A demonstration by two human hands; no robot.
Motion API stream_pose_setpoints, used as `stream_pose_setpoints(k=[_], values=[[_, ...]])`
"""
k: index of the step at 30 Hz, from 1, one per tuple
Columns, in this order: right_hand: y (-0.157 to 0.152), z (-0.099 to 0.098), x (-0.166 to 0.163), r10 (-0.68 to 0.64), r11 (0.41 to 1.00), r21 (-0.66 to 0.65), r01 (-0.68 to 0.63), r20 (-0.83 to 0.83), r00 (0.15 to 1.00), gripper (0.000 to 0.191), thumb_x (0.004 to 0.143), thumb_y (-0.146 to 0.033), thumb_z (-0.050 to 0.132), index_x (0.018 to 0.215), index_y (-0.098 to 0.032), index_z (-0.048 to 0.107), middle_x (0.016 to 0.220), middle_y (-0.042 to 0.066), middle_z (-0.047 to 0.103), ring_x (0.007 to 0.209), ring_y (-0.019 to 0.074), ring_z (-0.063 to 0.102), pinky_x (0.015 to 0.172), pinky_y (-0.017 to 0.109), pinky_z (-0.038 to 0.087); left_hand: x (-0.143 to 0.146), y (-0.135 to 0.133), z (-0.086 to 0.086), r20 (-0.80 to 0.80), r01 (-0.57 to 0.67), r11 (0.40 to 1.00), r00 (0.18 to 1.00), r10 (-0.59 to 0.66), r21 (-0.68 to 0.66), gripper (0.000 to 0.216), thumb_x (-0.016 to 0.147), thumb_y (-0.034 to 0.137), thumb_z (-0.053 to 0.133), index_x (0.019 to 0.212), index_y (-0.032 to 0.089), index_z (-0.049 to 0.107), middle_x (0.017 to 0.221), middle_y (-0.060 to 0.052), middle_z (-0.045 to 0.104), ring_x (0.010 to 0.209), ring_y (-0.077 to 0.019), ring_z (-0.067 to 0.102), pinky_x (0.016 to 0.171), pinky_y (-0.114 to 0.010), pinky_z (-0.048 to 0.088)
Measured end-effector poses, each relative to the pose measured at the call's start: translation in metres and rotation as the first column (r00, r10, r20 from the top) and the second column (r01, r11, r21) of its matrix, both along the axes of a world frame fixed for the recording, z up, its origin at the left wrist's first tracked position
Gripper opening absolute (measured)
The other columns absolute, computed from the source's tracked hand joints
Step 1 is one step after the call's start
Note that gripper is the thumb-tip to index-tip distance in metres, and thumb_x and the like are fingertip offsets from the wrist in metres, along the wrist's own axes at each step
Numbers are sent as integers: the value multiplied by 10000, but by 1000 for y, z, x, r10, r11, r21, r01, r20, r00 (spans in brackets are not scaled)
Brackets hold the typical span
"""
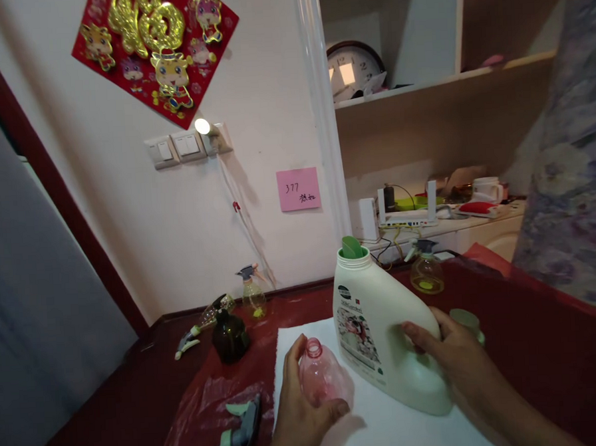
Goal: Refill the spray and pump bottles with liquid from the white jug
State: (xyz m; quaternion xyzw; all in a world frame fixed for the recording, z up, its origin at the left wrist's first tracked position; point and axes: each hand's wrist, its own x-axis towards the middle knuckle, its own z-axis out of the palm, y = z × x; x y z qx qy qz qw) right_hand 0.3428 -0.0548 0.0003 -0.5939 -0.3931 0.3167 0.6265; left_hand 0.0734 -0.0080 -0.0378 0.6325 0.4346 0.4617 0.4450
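Observation:
My left hand (307,402) is wrapped round a clear pink spray bottle (318,375) with no top on it, its round mouth facing up. To the right, my right hand (447,345) grips the handle of a large pale green detergent jug (367,312). The jug tilts a little to the left, and a green pour spout (352,247) shows in its uncapped neck. Both are over a white sheet (294,333). A grey and green spray trigger head (241,425) with a pale tube lies left of my left hand. Behind my right hand stands a green cap (466,321).
A dark bottle (230,336) and a spray bottle (253,298) stand at the back left, beside another clear bottle (215,312) lying down. One more spray bottle (427,269) stands at the back right. The dark red table (533,324) meets the wall behind.

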Motion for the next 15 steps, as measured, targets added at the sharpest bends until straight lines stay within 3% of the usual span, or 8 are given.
stream_pose_setpoints(k=[7, 11, 15], values=[[1, -1, -9, -154, 987, -21, 157, 87, 984, 661, 654, -720, 738, 988, -155, 656, 670, 40, 668, 590, 225, 605, 492, 296, 459, -8, 4, 8, 55, 4, 998, 998, -7, 55, 995, 567, 353, 895, 1446, 227, 447, 1568, -178, 430, 1473, -425, 349, 1234, -578, 194], [-1, 13, -13, -218, 975, -12, 222, 147, 965, 610, 617, -717, 719, 866, -163, 660, 603, 44, 643, 549, 230, 594, 460, 303, 456, -13, 0, 15, 34, -26, 997, 999, 24, 74, 926, 607, 315, 869, 1438, 227, 470, 1560, -172, 440, 1474, -413, 346, 1227, -576, 201], [-6, 34, -7, -262, 965, 33, 261, 224, 939, 628, 622, -748, 684, 842, -160, 663, 525, 21, 580, 473, 201, 545, 395, 279, 409, -16, -3, 25, -1, 18, 998, 1000, -18, 53, 843, 706, 375, 839, 1449, 243, 466, 1560, -163, 436, 1480, -397, 335, 1214, -582, 219]])
